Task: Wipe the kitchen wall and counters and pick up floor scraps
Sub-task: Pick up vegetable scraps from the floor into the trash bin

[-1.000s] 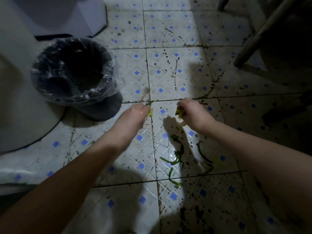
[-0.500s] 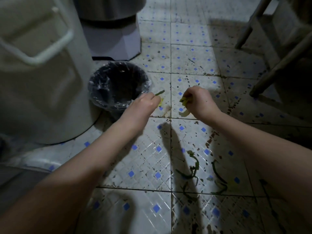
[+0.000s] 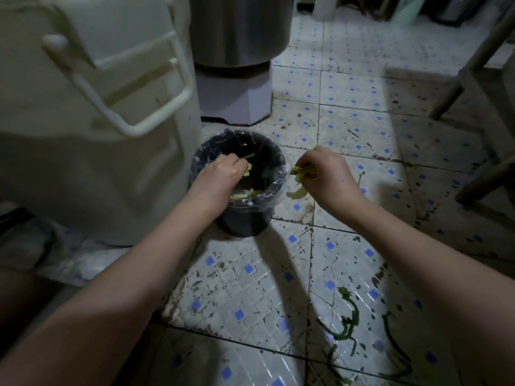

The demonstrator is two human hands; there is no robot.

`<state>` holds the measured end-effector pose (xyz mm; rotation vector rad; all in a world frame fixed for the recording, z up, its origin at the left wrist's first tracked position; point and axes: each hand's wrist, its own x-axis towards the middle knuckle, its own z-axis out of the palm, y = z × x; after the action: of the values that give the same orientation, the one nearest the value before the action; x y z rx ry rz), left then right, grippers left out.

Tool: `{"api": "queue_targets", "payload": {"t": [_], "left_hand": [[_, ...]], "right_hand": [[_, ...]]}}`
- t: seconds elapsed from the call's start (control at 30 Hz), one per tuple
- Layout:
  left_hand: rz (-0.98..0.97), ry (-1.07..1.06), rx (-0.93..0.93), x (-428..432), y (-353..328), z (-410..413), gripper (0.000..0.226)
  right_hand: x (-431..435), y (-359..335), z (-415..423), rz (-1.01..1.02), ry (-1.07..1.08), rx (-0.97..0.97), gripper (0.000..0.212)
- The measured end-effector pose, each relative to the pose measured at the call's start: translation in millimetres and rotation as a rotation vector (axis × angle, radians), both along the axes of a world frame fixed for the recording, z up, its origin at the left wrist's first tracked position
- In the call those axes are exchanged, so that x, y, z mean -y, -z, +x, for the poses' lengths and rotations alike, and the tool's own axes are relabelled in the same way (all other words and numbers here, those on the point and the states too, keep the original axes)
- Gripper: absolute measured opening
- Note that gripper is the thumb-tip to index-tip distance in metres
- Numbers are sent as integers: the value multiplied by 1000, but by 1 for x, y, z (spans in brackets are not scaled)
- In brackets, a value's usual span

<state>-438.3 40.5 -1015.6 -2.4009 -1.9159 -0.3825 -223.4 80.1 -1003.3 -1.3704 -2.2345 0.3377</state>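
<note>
Holding yellow-green scraps point(image 3: 247, 169) over the lined black bin point(image 3: 280, 160): left hand point(image 3: 220, 176), grip curled round them. More scraps inside bin. Just beside bin: right hand point(image 3: 326, 174), grip pinching limp pale peelings point(image 3: 296, 174). On floor point(image 3: 250, 274), near right: dark green strips point(image 3: 349, 321).

Bin point(image 3: 245, 221): its left rim is covered by the left hand point(image 3: 220, 176); the inside is lost in shadow.
Right hand point(image 3: 326, 174): fingertips are hidden among the held scraps point(image 3: 299, 174) (kind not told).
White container point(image 3: 83, 135): cut off left and top.
Metal drum point(image 3: 239, 29): top cut off.
</note>
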Motion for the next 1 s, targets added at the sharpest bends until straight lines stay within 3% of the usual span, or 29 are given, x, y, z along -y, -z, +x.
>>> {"api": "queue_targets", "payload": {"t": [0.3, 0.67, 1.0], "left_hand": [[-127, -147, 50, 7, 17, -15, 50], [-38, -206, 124, 20, 18, -19, 44], [-13, -144, 96, 15, 13, 16, 37]], "right_hand": [[-15, -7, -47, 45, 76, -197, 22], [-6, 23, -63, -85, -33, -12, 40], [11, 30, -10, -107, 12, 97, 35]]}}
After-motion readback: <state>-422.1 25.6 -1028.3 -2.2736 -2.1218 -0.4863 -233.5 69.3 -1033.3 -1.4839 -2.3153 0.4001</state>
